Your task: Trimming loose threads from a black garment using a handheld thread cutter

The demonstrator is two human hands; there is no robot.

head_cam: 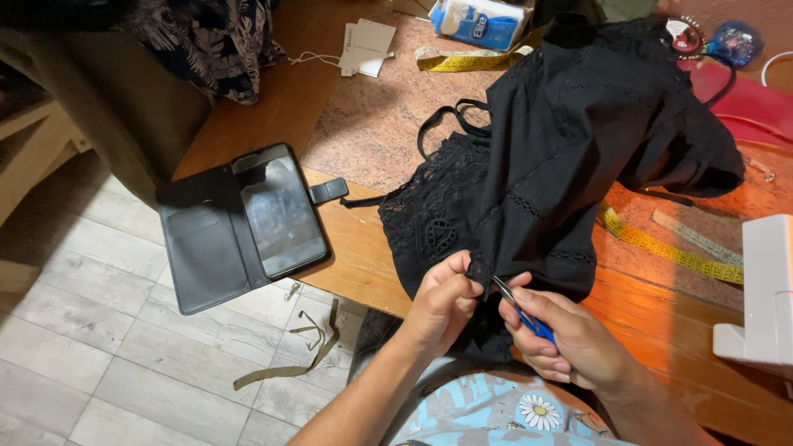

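Head view, looking down over the near edge of a wooden counter (363, 248). Left hand (442, 301) pinches the lower hem of a black lace garment (570, 140) between thumb and fingers, holding the edge taut. Right hand (570, 343) is closed around a small blue-handled snipping tool (520, 310); its metal tip touches the pinched hem, just beside the left thumb. Garment is heaped across the counter, hem hanging over the near edge above the lap. Left of it, an open black wallet phone case (239, 223) overhangs the counter edge. Yellow measuring tape (669, 248) runs out from under the garment to the right. White sewing machine (764, 297) at right edge. Olive fabric strip (306, 355) on the tiled floor (99, 347).
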